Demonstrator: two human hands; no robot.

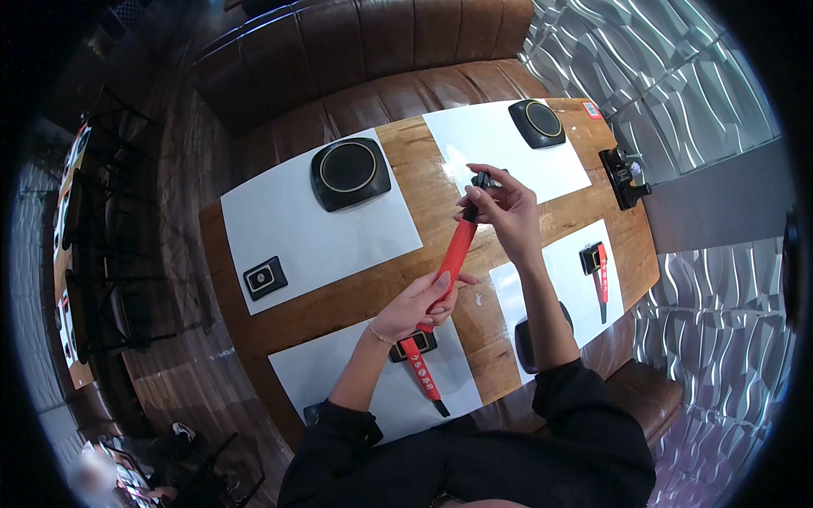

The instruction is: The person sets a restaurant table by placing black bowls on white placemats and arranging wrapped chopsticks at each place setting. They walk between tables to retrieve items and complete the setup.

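My left hand (422,301) grips a red paper chopstick sleeve (458,247) around its lower part, above the wooden table. Black chopsticks (470,211) stick out of the sleeve's upper end, and the fingertips of my right hand (505,206) pinch them there. How many chopsticks are in the sleeve cannot be told. Just below my left hand, another sleeved pair of chopsticks (421,371) rests with one end on a small black dish (427,343), which is partly covered. A further sleeved pair (603,276) leans on a small black dish (589,259) at the right.
White paper placemats (305,235) lie on the wooden table (413,149). Black plates (350,171) (538,124) stand on the two far mats, and a small dish (265,277) at far left. A black holder (622,180) stands by the wall. Across is a brown bench (406,95); a person sits lower left.
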